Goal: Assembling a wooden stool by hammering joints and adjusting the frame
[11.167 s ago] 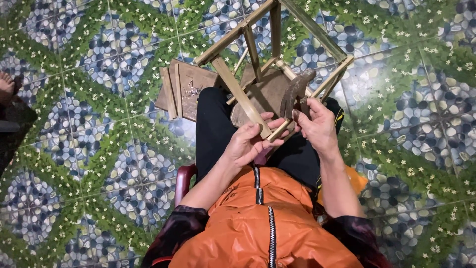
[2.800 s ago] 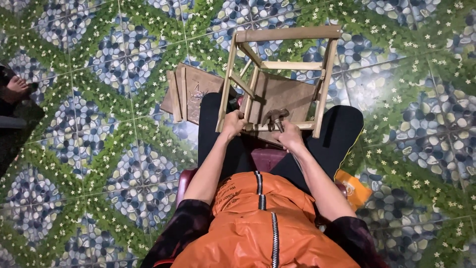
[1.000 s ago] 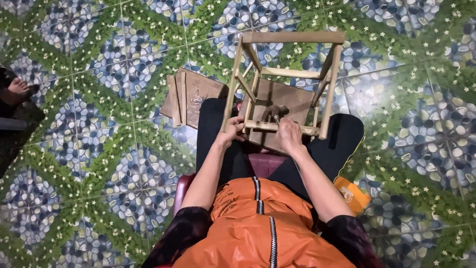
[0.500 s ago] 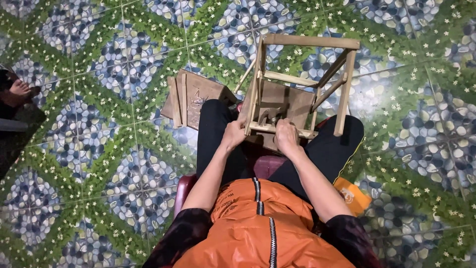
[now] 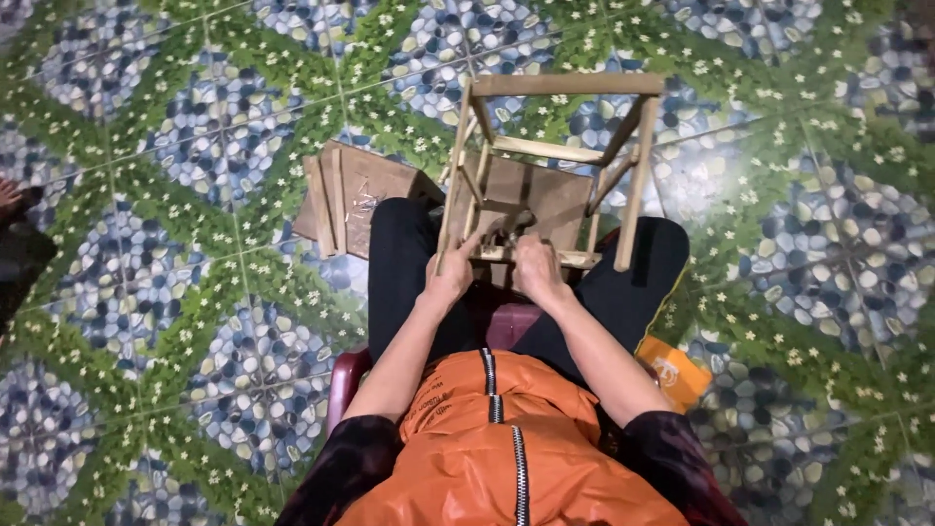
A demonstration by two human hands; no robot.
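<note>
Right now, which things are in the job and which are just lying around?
In hand:
- wooden stool frame, on the lap
- left hand on its leg
- right hand on its lower rail

Lying about:
- wooden board on the floor
- orange packet

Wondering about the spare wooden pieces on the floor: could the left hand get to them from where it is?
Probably yes. The left hand grips the stool frame, and the wooden pieces lie just beyond the left knee with nothing between; it must let go first.
</note>
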